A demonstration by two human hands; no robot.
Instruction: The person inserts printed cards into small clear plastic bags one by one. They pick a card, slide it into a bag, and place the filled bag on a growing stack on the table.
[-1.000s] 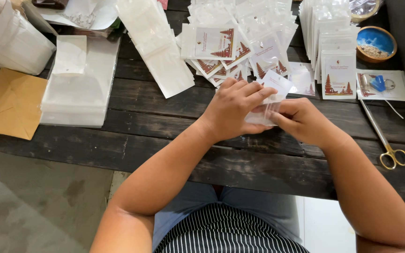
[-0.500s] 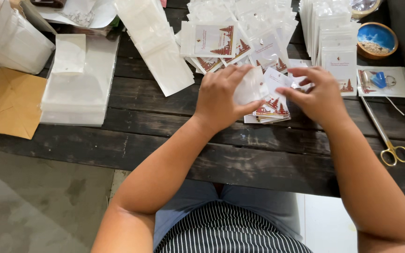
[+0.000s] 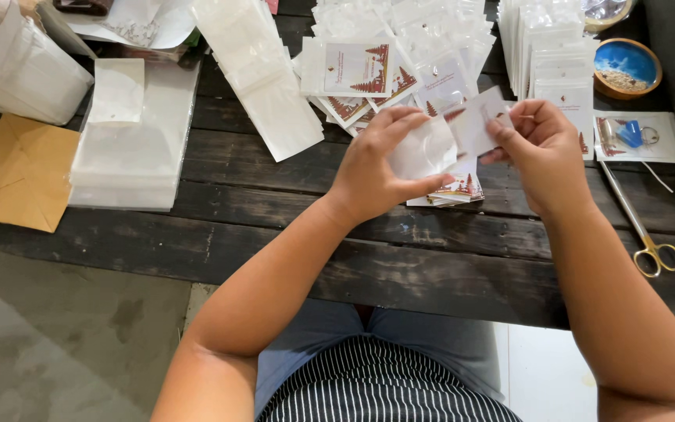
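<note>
Fingers of the left hand (image 3: 373,172) are closed narrowly on a thin clear plastic sleeve (image 3: 425,148), and just to its right the right hand (image 3: 544,152) pinches a small white card (image 3: 480,125) between thumb and fingertips, the card's edge touching the sleeve above the dark plank table (image 3: 275,227). From the left lie a flat brown paper envelope (image 3: 13,172), a stack of glossy clear bags (image 3: 130,160) and a spread of printed cards (image 3: 369,74). Under the hands sits a small card pile (image 3: 455,191), and on the right a round blue bowl (image 3: 625,66) holds pale grains, near gold-handled scissors (image 3: 642,230).
</note>
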